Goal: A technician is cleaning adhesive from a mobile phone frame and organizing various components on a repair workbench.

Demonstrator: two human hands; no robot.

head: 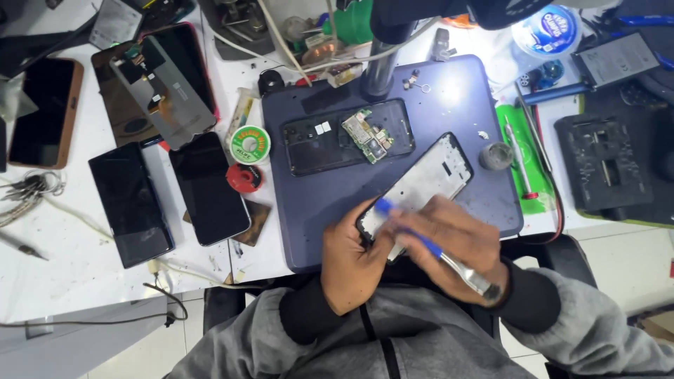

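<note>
Already well into a teardown, by the look of the head view, the only one: the left hand (354, 263) grips the near end of a phone frame (428, 184), fingers closed round its lower edge, holding it tilted over the front part of the blue mat (463, 105). The right hand (456, 238) is closed round a blue-handled tool (428, 249) with a metal end, its blue tip resting on the frame near the left thumb; motion blur hides what exactly the tip touches. The frame looks stripped, pale and bare inside. Farther back on the mat lies a dark phone shell (319, 144) with a green circuit board (368, 135) resting on it, apart from the frame, so the board seems to be out. A small grey pot (496, 156) stands just beside the frame's far end. Left of the mat on the white worktop (63, 274) lie two dark phones (168, 193), a solder spool (250, 145) and a red disc (243, 177). Nothing is reassembled; I judge scraping or prying on the frame remains.
</note>
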